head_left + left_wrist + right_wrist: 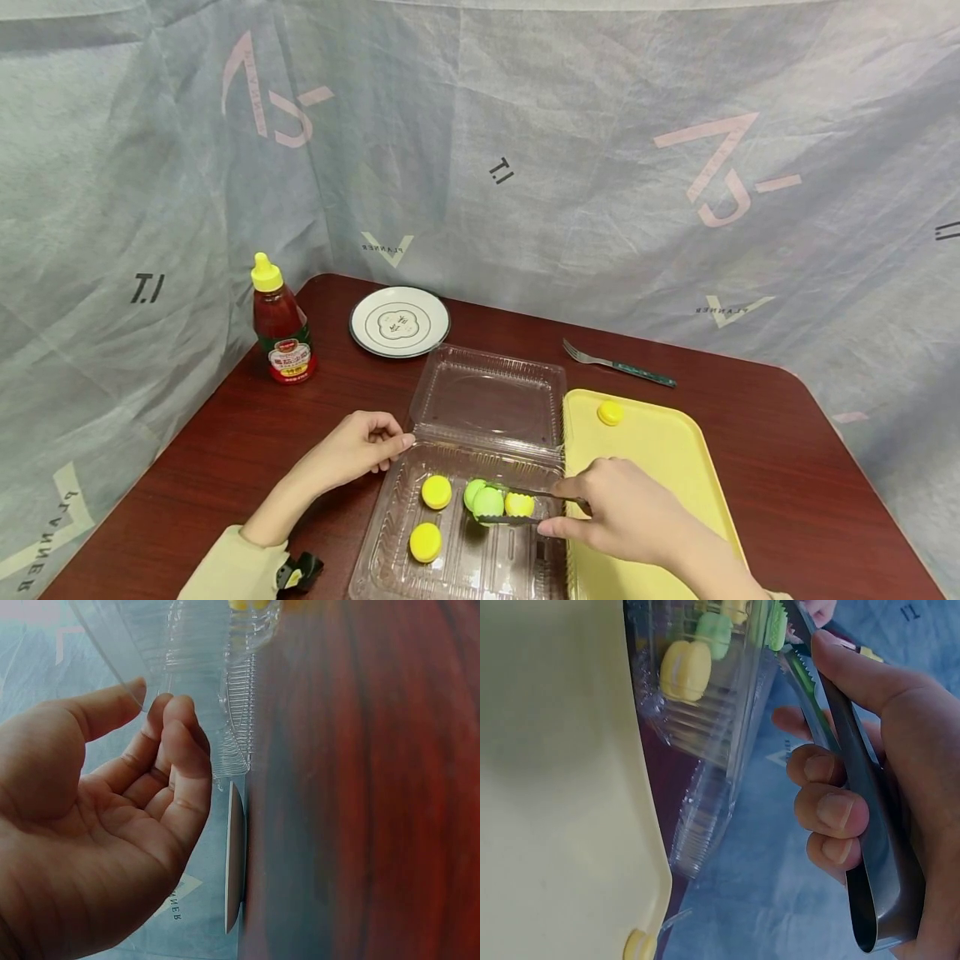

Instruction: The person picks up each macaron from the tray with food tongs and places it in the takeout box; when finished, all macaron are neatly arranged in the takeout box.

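Grey cloth hangs behind the dark red table. The green macaron is above the clear plastic box, between the toothed tips of the tongs. I think it is light, rather stiff, perhaps fragile, so its sides should be taken gently. It looks round, smooth, bright green. The right hand grips the tongs, squeezed nearly together; the left hand pinches the box's edge.
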Tool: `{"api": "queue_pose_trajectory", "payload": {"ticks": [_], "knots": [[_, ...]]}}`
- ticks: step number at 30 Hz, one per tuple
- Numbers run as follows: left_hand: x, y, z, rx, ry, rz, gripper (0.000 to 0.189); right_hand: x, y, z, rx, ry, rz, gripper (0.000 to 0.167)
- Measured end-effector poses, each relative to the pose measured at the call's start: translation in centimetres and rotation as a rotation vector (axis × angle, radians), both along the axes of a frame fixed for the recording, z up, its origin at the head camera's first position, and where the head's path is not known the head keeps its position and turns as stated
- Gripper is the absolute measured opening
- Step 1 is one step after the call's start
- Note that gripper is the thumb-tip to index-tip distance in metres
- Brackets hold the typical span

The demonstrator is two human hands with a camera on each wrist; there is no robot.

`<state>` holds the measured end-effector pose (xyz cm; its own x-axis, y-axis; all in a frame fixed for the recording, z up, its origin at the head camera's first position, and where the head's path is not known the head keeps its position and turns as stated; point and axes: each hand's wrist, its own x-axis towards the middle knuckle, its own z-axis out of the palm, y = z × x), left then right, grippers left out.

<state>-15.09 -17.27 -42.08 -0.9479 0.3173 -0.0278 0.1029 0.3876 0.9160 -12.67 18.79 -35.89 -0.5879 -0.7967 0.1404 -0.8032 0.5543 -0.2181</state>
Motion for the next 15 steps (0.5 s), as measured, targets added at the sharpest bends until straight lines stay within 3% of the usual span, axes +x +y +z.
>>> {"api": "queue_pose_trajectory", "payload": {"ticks": [10, 15], "knots": [[0.0, 0.0, 0.1, -0.003, 0.001, -0.003, 0.021, 0.2, -0.7, -0.9, -0.001, 0.031, 0.074, 0.033], [0.0, 0.0, 0.2, -0.007, 0.002, -0.007, 0.021, 0.4, -0.9, -1.2, -0.001, 0.032, 0.068, 0.031]]}}
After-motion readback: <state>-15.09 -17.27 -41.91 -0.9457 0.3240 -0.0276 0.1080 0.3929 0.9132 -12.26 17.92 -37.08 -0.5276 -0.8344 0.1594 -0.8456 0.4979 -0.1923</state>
